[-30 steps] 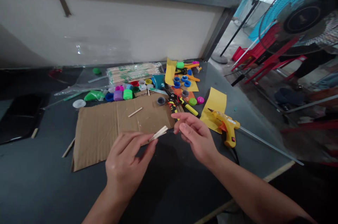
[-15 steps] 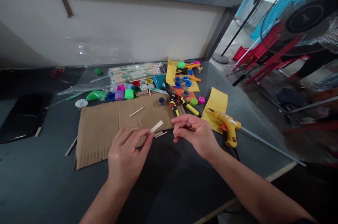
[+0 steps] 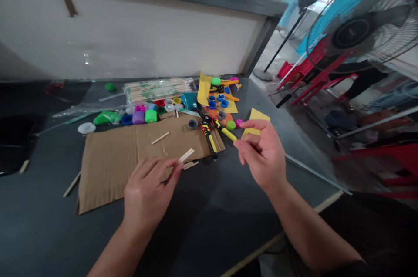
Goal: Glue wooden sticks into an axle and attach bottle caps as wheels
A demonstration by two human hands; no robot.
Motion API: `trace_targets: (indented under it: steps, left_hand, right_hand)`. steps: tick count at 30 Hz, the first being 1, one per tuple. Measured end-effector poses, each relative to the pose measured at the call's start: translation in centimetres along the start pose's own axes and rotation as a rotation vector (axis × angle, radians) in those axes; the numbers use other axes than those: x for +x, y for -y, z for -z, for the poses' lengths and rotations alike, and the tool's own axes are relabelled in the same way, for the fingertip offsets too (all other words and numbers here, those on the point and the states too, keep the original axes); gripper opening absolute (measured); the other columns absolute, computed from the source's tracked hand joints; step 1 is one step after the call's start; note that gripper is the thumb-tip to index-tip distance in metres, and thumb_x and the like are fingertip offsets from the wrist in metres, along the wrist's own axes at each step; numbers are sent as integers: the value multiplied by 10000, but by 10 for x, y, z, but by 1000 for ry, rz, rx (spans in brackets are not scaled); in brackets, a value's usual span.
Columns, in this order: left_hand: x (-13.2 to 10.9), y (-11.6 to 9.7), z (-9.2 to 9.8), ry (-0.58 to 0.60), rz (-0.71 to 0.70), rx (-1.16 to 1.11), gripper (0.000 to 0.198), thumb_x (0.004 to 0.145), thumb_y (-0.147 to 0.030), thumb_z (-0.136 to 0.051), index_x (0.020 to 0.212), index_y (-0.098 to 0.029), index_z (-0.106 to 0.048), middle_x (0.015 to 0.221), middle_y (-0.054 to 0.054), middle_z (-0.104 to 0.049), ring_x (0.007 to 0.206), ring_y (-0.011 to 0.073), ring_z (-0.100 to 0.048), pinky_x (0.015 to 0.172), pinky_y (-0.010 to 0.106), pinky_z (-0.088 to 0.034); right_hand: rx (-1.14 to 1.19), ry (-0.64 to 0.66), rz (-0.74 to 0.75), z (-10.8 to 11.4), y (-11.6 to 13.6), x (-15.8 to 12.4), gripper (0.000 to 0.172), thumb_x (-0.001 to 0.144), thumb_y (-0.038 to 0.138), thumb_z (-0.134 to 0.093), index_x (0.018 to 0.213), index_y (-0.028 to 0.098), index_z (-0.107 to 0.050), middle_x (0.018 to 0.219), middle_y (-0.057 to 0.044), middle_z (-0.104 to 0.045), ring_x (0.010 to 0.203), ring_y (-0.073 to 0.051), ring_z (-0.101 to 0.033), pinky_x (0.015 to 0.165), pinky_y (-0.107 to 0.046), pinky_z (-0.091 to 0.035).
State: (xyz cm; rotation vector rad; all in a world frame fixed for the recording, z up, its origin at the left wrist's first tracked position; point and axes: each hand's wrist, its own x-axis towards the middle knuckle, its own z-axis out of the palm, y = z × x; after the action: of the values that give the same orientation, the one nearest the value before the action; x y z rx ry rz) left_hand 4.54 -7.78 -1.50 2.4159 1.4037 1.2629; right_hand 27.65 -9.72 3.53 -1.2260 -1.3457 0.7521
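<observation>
My left hand (image 3: 146, 194) pinches a short bundle of pale wooden sticks (image 3: 185, 155) between thumb and fingertips, over the right end of a brown cardboard sheet (image 3: 111, 159). More short sticks (image 3: 191, 165) lie on the table just below them. My right hand (image 3: 263, 153) hovers to the right with its fingers curled, over the spot beside the yellow paper (image 3: 259, 116). What lies under or inside it is hidden.
Yellow-and-black pliers (image 3: 209, 135), a loose stick (image 3: 160, 138), several coloured bottle caps (image 3: 143, 116) and a packet of wooden sticks (image 3: 156, 87) lie behind the cardboard. A metal rod (image 3: 313, 173) runs along the right table edge. A standing fan (image 3: 355, 33) and red chairs are on the right.
My right hand has moved right, away from the sticks, and now covers the yellow glue gun seen earlier. Some sticks were left on the table. My left hand keeps its bundle.
</observation>
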Motion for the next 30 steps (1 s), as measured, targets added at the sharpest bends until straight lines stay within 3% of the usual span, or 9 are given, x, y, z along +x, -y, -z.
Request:
trace_targets:
  steps: [5, 9, 14, 18, 23, 27, 30]
  left_hand:
    - [0, 3, -5, 3, -5, -1, 56, 839, -250, -646, 877, -212, -659, 824, 15, -686, 775, 169, -625, 733, 305, -485]
    - [0, 1, -9, 14, 7, -10, 54, 849, -256, -636, 867, -210, -654, 807, 11, -672, 766, 161, -621, 723, 294, -480]
    - [1, -5, -15, 31, 21, -31, 71, 857, -279, -627, 867, -215, -656, 815, 12, -668, 778, 163, -627, 719, 288, -476]
    - [2, -10, -19, 57, 25, -53, 74, 860, -285, -621, 870, -222, -659, 802, 4, -668, 767, 160, -628, 707, 285, -472]
    - [3, -12, -22, 88, 17, -73, 87, 861, -294, -616, 883, -223, -662, 796, 1, -669, 756, 161, -631, 697, 291, -471]
    - [2, -10, -21, 77, 10, -46, 75, 859, -288, -621, 878, -225, -658, 806, 4, -675, 782, 166, -633, 704, 292, -475]
    - [1, -7, -18, 66, 8, -33, 72, 861, -285, -618, 869, -224, -656, 798, 6, -676, 786, 169, -634, 707, 295, -478]
  right_hand:
    - [-165, 59, 78, 16, 2, 7, 257, 919, 219, -498, 1164, 242, -421, 697, 48, -524, 645, -128, -566, 631, -296, -453]
    - [-194, 83, 18, 29, -10, 2, 208, 896, 233, -535, 1087, 222, -453, 767, 22, -571, 704, -139, -614, 657, -299, -475]
    - [-171, -90, -81, 55, -25, -14, 150, 890, 290, -545, 967, 233, -430, 620, 72, -470, 479, -91, -468, 480, -240, -383]
    - [-218, -144, -188, 69, -32, -29, 148, 904, 325, -519, 958, 239, -411, 531, 104, -370, 416, -81, -344, 430, -227, -273]
    - [-263, -120, -221, 59, -34, -36, 250, 845, 309, -603, 951, 241, -387, 516, 117, -338, 444, -96, -353, 467, -240, -298]
    - [-194, -2, -130, 43, -36, -36, 172, 852, 259, -566, 962, 232, -437, 649, 66, -418, 559, -112, -441, 549, -262, -412]
    - [-128, 57, -164, 36, -36, -36, 146, 817, 236, -616, 933, 223, -529, 702, 40, -485, 614, -111, -509, 579, -258, -465]
